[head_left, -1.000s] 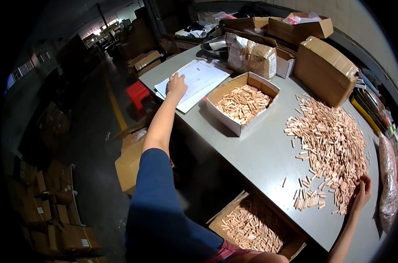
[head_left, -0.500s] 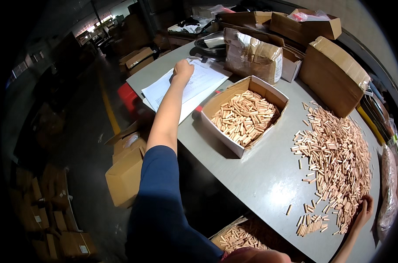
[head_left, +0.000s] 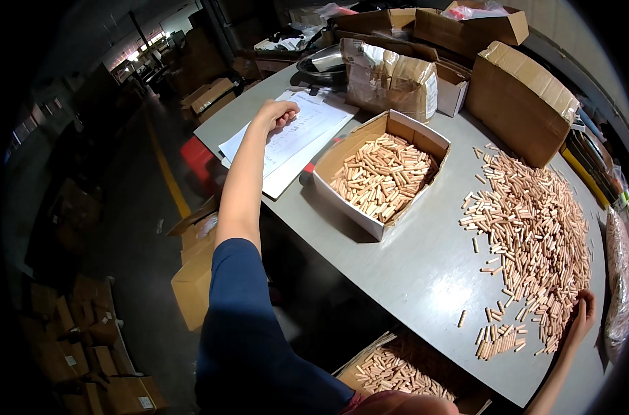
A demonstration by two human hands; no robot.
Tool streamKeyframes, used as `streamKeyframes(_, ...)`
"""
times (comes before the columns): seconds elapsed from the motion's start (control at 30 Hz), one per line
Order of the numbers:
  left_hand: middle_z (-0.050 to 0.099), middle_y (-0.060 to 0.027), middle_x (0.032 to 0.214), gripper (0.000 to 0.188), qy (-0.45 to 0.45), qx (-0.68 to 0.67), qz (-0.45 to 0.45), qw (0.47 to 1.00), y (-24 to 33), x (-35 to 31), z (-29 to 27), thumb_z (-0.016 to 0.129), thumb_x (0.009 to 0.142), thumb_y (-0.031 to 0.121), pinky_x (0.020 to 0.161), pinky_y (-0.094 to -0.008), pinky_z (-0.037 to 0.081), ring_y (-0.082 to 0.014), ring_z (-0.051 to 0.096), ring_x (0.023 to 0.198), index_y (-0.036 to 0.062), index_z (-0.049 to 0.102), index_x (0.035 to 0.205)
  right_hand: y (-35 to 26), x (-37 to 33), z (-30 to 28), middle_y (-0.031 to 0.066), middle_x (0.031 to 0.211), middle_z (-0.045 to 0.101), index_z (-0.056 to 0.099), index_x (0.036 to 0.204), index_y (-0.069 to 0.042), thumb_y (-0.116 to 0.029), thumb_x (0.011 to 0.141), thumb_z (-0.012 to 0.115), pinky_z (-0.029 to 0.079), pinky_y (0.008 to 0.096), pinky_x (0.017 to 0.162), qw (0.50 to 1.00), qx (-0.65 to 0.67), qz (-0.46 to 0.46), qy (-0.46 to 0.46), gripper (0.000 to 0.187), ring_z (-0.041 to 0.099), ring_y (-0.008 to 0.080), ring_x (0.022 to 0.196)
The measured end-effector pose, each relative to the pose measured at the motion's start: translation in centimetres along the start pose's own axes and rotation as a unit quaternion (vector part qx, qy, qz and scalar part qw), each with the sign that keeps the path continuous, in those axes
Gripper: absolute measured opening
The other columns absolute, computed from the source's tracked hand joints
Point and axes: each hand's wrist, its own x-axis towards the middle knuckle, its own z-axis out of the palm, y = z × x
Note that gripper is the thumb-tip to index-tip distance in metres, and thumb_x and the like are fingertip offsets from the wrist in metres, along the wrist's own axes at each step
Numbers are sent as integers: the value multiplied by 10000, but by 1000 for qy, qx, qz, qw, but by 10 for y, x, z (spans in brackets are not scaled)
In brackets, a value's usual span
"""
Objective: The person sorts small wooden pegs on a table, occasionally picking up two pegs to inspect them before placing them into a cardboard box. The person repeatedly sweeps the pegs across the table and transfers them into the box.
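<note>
My left hand [head_left: 280, 115] is closed, fingers curled, over printed papers [head_left: 297, 131] on a clipboard at the table's far left. Whatever is inside that fist, if anything, is hidden. Beside the right edge of a large heap of short wooden dowels [head_left: 536, 235] is my right hand [head_left: 586, 312], its fingers loosely bent and apart, touching the outermost pieces. Between the hands stands an open cardboard box [head_left: 349, 213], white outside, with many more dowels [head_left: 384, 176] in it. Several dowels lie in a small row [head_left: 498, 342] at the heap's near end.
A taped carton [head_left: 390, 79] and a tall brown box [head_left: 522, 100] stand along the back of the grey table [head_left: 397, 283]. Clear plastic bags [head_left: 617, 283] lie at the right edge. Below the near edge, another box holds dowels [head_left: 401, 373]. Cartons [head_left: 197, 277] stand on the floor at left.
The view has shifted slightly. My left hand has turned and drawn back a little over the papers, showing its curled fingers. My right hand stays at the heap's edge.
</note>
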Motion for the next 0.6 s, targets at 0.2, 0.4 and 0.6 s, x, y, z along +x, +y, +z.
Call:
streamKeyframes(0.2,667,-35,594,258,50,220,80,971,2,-10,-7,864,794,144,441,-297,435,-113,562,472,37,702,623,0,1,2,-7,1087,658,690,1228,-16,-37,1076,583,447,175,737,1000,-16,-14,-2,187,553,45,850)
streamKeyframes(0.4,680,-35,632,267,-27,245,80,966,6,-20,3,912,805,225,464,-266,450,-91,565,498,19,761,726,10,7,4,-3,1081,666,692,1220,-17,-24,1073,579,443,181,732,999,-26,-36,-15,185,550,48,849)
streamKeyframes(0.6,656,25,811,286,-329,57,148,931,78,-128,61,860,915,303,492,-155,378,-4,496,594,33,785,977,0,2,-2,-23,1028,677,706,1176,-40,-16,1069,573,425,186,676,995,-95,-35,-5,172,546,35,809)
